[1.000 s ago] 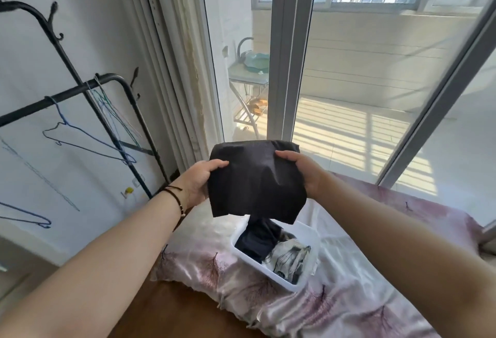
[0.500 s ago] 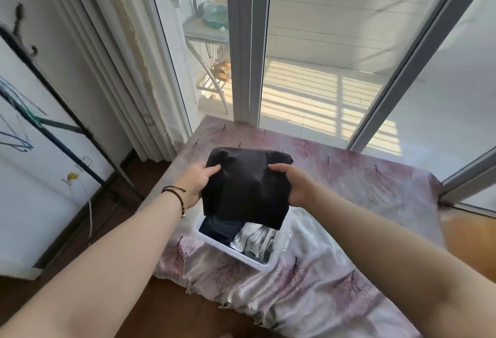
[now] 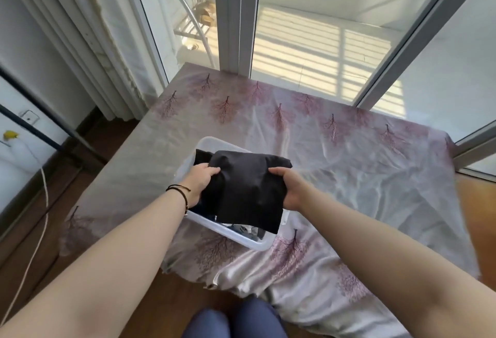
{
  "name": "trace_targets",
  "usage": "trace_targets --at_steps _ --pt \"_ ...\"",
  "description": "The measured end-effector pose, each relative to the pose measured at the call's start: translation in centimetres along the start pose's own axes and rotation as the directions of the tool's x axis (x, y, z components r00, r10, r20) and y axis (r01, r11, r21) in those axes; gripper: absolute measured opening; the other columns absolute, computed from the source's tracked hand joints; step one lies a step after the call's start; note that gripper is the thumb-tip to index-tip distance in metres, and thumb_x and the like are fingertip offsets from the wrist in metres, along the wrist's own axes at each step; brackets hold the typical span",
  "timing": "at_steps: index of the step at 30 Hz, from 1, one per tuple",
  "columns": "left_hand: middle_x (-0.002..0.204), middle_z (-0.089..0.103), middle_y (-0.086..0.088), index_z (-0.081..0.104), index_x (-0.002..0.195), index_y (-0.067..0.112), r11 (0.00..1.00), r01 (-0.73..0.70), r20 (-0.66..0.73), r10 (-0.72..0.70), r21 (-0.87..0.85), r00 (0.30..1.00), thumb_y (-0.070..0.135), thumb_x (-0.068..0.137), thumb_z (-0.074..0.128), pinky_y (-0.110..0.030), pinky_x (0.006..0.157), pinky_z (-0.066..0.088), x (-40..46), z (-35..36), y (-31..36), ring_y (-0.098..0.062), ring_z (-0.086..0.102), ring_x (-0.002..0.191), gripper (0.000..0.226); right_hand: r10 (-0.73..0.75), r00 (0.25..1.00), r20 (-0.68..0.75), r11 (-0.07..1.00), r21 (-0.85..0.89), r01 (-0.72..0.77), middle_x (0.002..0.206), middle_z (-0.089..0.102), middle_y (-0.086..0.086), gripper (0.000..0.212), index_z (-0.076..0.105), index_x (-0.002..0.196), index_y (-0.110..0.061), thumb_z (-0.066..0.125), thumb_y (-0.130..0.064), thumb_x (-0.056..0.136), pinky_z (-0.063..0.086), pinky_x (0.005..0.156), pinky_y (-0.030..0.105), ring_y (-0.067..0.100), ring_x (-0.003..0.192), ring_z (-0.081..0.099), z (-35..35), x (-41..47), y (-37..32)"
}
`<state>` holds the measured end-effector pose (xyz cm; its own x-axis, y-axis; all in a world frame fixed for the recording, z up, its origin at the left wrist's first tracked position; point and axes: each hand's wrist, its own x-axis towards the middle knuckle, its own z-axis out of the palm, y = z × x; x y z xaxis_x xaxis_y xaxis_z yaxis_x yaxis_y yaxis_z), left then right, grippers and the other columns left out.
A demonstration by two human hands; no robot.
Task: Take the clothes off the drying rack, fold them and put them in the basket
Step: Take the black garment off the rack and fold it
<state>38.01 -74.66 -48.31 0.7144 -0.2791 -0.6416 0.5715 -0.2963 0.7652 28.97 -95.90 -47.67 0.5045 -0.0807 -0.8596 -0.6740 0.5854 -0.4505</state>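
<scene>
head view: folded black garment (image 3: 248, 192) held flat over white basket (image 3: 236, 233), near bed's front edge; left hand (image 3: 200, 182) and right hand (image 3: 290, 187) pinch opposite sides, keeping fold intact for lowering.

Folded garment (image 3: 247, 190) black. Basket (image 3: 252, 242) white, translucent. Bedsheet (image 3: 335, 150) pale grey-pink, purple tree print. Floor (image 3: 171, 300) brown wood. Wrist band (image 3: 179, 190) probably black.

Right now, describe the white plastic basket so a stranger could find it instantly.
Start at the bed covered by a pale sheet printed with pink trees. On its near left part sits the white plastic basket, a translucent rectangular tub with dark clothes inside. It is the only container there, directly beneath the folded black garment held by both hands.
</scene>
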Motion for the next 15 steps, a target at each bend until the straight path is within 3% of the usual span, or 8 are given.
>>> trace_targets --at_steps 3,6,10,15 --pt "0.111 0.07 -0.013 0.067 0.104 0.015 0.989 -0.039 0.017 0.037 0.142 0.999 0.021 0.097 0.053 -0.053 0.101 0.047 3.8 0.3 -3.2 -0.033 0.064 0.106 0.017 0.047 0.998 -0.042 0.998 0.048 -0.045 0.093 0.074 0.015 0.022 0.068 0.1 -0.009 0.053 -0.022 0.092 0.054 0.078 0.04 0.03 0.085 0.069 -0.7 3.2 1.9" --pt "0.108 0.069 -0.013 0.066 0.105 0.011 0.959 -0.079 0.032 0.073 0.272 0.997 0.024 0.097 0.053 -0.051 0.1 0.047 7.1 1.1 -5.2 -0.031 0.063 0.104 0.021 0.072 0.992 -0.104 0.996 0.068 -0.065 0.108 0.072 0.016 0.029 0.066 0.116 -0.009 0.052 -0.022 0.094 0.053 0.085 0.043 0.03 0.097 0.068 -1.3 6.8 3.1" --pt "0.108 0.069 -0.011 0.066 0.109 0.01 0.925 -0.066 0.067 0.044 0.373 0.997 0.024 0.099 0.05 -0.047 0.1 0.048 10.9 2.4 -7.3 -0.029 0.063 0.104 0.023 0.131 0.982 -0.133 0.988 0.102 -0.118 0.116 0.07 0.014 0.034 0.063 0.123 -0.01 0.049 -0.025 0.096 0.053 0.08 0.041 0.03 0.105 0.066 -2.3 11.1 4.4" --pt "0.11 0.07 -0.015 0.066 0.106 0.009 0.934 0.022 0.101 -0.062 0.355 0.993 0.024 0.1 0.051 -0.047 0.1 0.049 13.9 2.4 -8.7 -0.031 0.065 0.104 0.022 0.171 0.983 -0.071 0.981 0.102 -0.163 0.119 0.069 0.014 0.037 0.063 0.122 -0.007 0.042 -0.028 0.099 0.052 0.084 0.045 0.029 0.108 0.064 -2.6 13.8 4.9"
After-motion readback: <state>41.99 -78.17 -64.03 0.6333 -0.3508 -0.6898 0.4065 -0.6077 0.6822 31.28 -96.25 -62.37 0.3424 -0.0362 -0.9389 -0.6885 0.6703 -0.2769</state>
